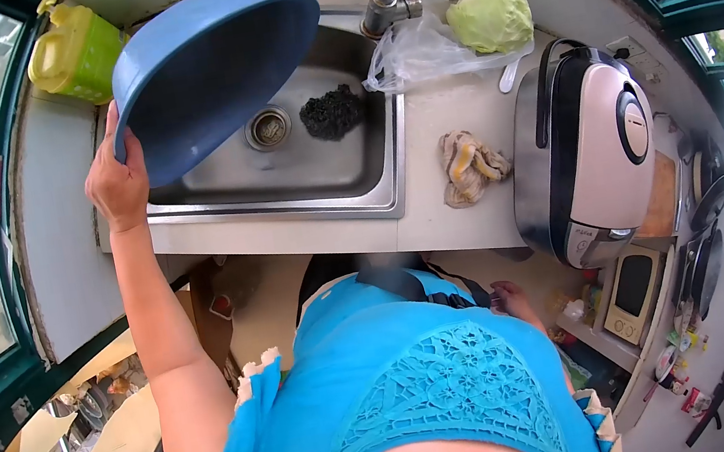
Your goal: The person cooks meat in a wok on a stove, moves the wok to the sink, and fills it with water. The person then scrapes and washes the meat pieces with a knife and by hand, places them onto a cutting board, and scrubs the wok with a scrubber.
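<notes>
My left hand (117,184) is closed on the rim of a blue plastic basin (214,69), which is tilted on its side over the left part of the steel sink (373,177). The basin's hollow faces right and down, and nothing shows inside it. A black mesh scrubber (332,114) lies on the sink floor beside the drain (269,128). Low at my right side, below the counter edge, my right hand (513,299) is partly hidden by my body. Its fingers look loosely apart, near a dark strap (463,298), with no object visible in them.
A faucet (389,9) rises behind the sink. To the right are a cabbage (490,17), a clear plastic bag (415,52), a crumpled cloth (469,168) and a rice cooker (592,152). A yellow-green jug (77,53) stands in the left corner. A microwave (634,294) sits further right.
</notes>
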Tool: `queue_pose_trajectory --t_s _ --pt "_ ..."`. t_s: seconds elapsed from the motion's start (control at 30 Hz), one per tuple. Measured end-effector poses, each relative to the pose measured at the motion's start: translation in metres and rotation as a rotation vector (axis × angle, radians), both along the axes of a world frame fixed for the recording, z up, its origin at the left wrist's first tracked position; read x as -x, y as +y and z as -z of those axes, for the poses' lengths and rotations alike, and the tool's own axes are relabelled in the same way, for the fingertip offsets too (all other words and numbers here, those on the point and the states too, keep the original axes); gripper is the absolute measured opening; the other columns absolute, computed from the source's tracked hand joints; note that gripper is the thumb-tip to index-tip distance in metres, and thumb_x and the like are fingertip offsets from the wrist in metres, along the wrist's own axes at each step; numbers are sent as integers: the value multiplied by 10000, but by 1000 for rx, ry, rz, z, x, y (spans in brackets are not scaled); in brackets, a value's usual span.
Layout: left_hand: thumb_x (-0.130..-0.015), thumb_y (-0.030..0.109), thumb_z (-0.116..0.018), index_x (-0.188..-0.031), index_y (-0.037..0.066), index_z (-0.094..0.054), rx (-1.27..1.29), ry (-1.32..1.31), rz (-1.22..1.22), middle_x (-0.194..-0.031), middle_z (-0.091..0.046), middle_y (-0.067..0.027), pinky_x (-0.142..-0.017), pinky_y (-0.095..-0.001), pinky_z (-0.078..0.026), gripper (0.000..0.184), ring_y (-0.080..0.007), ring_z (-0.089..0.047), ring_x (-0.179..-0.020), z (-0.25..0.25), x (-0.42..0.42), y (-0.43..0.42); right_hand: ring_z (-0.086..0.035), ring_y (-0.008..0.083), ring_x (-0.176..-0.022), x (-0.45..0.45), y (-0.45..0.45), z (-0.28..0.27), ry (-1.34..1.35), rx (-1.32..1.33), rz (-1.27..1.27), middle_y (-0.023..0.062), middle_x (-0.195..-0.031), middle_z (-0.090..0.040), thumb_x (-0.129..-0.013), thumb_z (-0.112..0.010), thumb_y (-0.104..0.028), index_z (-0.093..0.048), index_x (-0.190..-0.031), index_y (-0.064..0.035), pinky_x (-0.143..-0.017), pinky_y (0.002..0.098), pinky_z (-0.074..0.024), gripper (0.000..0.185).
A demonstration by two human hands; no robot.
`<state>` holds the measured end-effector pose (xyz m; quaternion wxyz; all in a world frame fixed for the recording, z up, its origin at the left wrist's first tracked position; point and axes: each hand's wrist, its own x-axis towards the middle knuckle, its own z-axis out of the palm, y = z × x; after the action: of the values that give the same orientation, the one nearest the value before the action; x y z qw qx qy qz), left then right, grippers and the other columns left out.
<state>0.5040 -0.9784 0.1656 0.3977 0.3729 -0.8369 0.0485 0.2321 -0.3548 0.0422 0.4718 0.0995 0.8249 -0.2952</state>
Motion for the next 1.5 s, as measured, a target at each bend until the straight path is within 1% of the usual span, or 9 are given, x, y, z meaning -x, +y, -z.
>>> queue_pose_trajectory --t_s 0.2,0.33,0.47,0.6,0.77,1.03,1.27,1.4,1.5 --pt "-746 91 -641 -1232 228 -551 107 -165 -30 -807 -644 -41 -583 -306 -493 512 -225 -616 -652 -25 -5 -1 -603 153 -722 -3 -16 -1 17 22 25 71 -911 -635 -901 -461 -170 -572 -1110 -70 -636 261 -463 257" --pt "-746 112 -641 -1225 233 -549 114 -219 -98 -796 -642 -22 -588 -309 -499 503 -220 -621 -671 -11 -7 -6 -600 152 -715 -9 -17 -6 43 5 21 71 -904 -632 -903 -460 -166 -567 -1113 -63 -622 256 -459 258" --pt "-796 190 -589 -1189 212 -566 -84 -313 -239 -835 -654 -40 -629 -353 -504 394 -244 -630 -720 5 0 -14 -597 150 -723 -10 9 18 -26 27 83 70 -907 -631 -907 -459 -170 -565 -1113 -59 -631 264 -458 257" --pt "-847 246 -508 -1162 181 -573 -341 -431 -308 -884 -659 -85 -696 -411 -494 328 -286 -632 -788 9 21 -36 -592 146 -730 -20 -2 2 6 5 48 68 -905 -630 -907 -460 -169 -563 -1116 -60 -636 263 -458 257" --pt "-841 229 -495 -1122 139 -576 -356 -525 -137 -879 -654 -120 -717 -423 -490 307 -319 -625 -814 42 52 -53 -587 143 -724 -33 -7 -11 49 10 42 62 -899 -628 -905 -465 -163 -565 -1116 -62 -633 258 -457 254" --pt "-836 240 -508 -1084 107 -588 -460 -384 116 -808 -646 -132 -686 -428 -493 293 -330 -622 -745 70 94 -14 -584 138 -721 -63 7 -13 60 -33 19 51 -871 -627 -906 -465 -163 -572 -1106 -60 -637 261 -465 250" --pt "-826 235 -526 -1010 92 -615 -399 -297 76 -832 -646 -132 -674 -422 -482 250 -352 -609 -751 23 79 -26 -586 145 -721 -62 11 -12 54 2 138 59 -862 -624 -898 -494 -172 -575 -1102 -69 -641 268 -472 242" --pt "-762 243 -565 -840 9 -636 -525 -348 -139 -774 -630 -206 -645 -388 -485 257 -352 -618 -700 5 47 -87 -584 148 -714 -56 13 -1 50 36 98 67 -859 -626 -893 -504 -172 -580 -1095 -66 -642 273 -475 240" --pt "-712 205 -603 -811 -39 -635 -1052 -251 -101 -724 -631 -198 -617 -365 -491 265 -295 -629 -643 41 25 -154 -581 148 -701 -58 14 6 42 51 86 68 -862 -626 -893 -505 -170 -585 -1086 -63 -637 275 -475 235"
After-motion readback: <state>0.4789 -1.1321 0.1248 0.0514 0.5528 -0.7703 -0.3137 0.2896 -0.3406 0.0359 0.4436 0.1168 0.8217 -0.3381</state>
